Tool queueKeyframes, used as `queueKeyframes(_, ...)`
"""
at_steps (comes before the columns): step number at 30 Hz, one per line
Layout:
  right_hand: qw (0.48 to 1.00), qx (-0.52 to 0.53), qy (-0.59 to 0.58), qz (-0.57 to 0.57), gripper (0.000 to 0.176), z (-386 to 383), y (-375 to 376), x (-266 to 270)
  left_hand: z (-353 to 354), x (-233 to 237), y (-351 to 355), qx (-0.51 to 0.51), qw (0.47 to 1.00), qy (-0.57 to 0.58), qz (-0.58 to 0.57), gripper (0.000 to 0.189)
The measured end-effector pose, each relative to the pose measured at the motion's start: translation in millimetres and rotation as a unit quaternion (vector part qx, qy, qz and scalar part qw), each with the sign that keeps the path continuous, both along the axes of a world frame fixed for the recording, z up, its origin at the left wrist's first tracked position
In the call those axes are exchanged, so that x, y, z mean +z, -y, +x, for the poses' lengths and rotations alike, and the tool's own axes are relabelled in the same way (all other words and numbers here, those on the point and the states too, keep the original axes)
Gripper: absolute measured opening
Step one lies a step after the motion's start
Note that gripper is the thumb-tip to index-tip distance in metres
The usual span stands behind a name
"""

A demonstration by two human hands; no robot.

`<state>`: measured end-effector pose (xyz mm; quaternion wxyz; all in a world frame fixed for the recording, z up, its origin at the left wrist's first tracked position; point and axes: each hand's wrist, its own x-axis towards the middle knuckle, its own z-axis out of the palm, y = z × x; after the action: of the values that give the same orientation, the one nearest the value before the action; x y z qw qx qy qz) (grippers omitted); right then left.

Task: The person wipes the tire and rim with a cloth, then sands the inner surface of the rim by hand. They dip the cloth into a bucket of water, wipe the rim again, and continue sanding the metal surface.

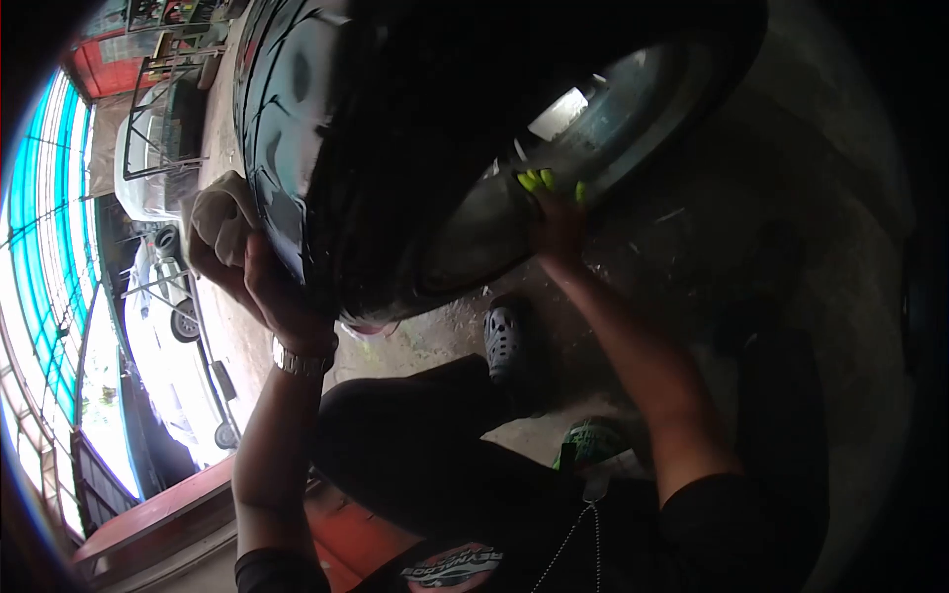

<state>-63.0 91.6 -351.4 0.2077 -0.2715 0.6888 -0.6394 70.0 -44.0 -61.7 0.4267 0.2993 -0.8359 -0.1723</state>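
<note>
A large, rounded black tire (395, 148) with a glossy, light-reflecting outer side fills the upper middle. The opening at its right shows a pale metal wheel rim (618, 114). My left hand (272, 287), with a metal-banded watch on the wrist, is closed around a crumpled light cloth (225, 217) beside the glossy side. On the right, my right hand (559, 222) reaches up to the lower edge of the wheel, fingers bent against it. Its fingertips are bright yellow-green. Deep shadow hides much of the tire and part of that grip.
Beneath is a stained concrete floor (435, 346). A grey shoe with holes (502, 336) and a green shoe (593, 435) stand below the wheel. Vehicles, including a white car (148, 153), and metal frames are at the left. A red ledge (148, 514) runs along the lower left.
</note>
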Motion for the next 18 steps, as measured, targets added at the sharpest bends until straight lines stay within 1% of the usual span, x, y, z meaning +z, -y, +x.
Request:
queueKeyframes(1, 0.985, 0.007, 0.171, 0.01, 0.029, 22, 9, 27, 2, -1, 0, 0.009, 1.0, -0.02, 0.021, 0.066)
queueKeyframes(2, 0.993, -0.069, 0.091, -0.029, 0.03, 62, 29, 54, -4, -2, 3, 0.014, 0.997, -0.067, 0.03, 0.061)
queueKeyframes(3, 0.988, -0.142, 0.014, -0.064, 0.031, 97, 43, 72, -2, -5, 3, 0.014, 0.997, -0.072, 0.032, 0.059)
queueKeyframes(4, 0.981, -0.116, 0.113, -0.106, 0.032, 95, 36, 92, 1, -7, 4, 0.014, 0.996, -0.077, 0.033, 0.057)
queueKeyframes(5, 0.962, -0.088, 0.213, -0.147, 0.033, 82, 22, 126, 12, -8, 5, 0.01, 0.999, -0.04, 0.024, 0.058)
queueKeyframes(6, 0.93, -0.064, 0.31, -0.187, 0.033, 75, 13, 143, 18, -10, 8, 0.001, 1.0, -0.008, 0.0, 0.057)
queueKeyframes(7, 0.973, -0.024, 0.177, -0.148, 0.032, 81, 22, 93, 23, -13, 10, -0.009, 0.999, 0.022, -0.024, 0.056)
queueKeyframes(8, 0.978, 0.005, 0.105, -0.182, 0.032, 72, 26, 31, 27, -14, 13, -0.019, 0.997, 0.045, -0.066, 0.052)
queueKeyframes(9, 0.975, 0.037, 0.031, -0.215, 0.032, 60, 25, -12, 34, -15, 16, -0.027, 0.991, 0.067, -0.109, 0.048)
queueKeyframes(10, 0.986, -0.01, -0.04, -0.161, 0.032, 48, 22, -18, 46, -15, 26, -0.011, 0.98, 0.123, -0.158, 0.048)
queueKeyframes(12, 0.978, -0.102, -0.178, -0.044, 0.031, 25, 9, -7, 66, -14, 42, 0.017, 0.939, 0.222, -0.262, 0.047)
queueKeyframes(13, 0.995, -0.007, 0.093, -0.043, 0.032, 41, 16, 15, 70, -22, 47, 0.005, 0.966, 0.158, -0.204, 0.048)
queueKeyframes(14, 0.932, 0.087, 0.35, -0.043, 0.032, 58, 33, 59, 64, -20, 41, 0.006, 0.953, 0.189, -0.238, 0.055)
queueKeyframes(15, 0.94, -0.001, 0.314, -0.135, 0.03, 72, 31, 120, 59, -18, 36, 0.007, 0.937, 0.217, -0.273, 0.061)
queueKeyframes(16, 0.93, -0.088, 0.276, -0.226, 0.028, 83, 24, 159, 65, -23, 47, -0.014, 0.93, 0.212, -0.3, 0.064)
queueKeyframes(17, 0.946, -0.047, 0.26, -0.189, 0.029, 84, 23, 153, 85, -27, 66, -0.035, 0.921, 0.216, -0.324, 0.068)
queueKeyframes(18, 0.958, -0.009, 0.245, -0.149, 0.029, 85, 19, 138, 89, -27, 69, -0.026, 0.915, 0.229, -0.33, 0.069)
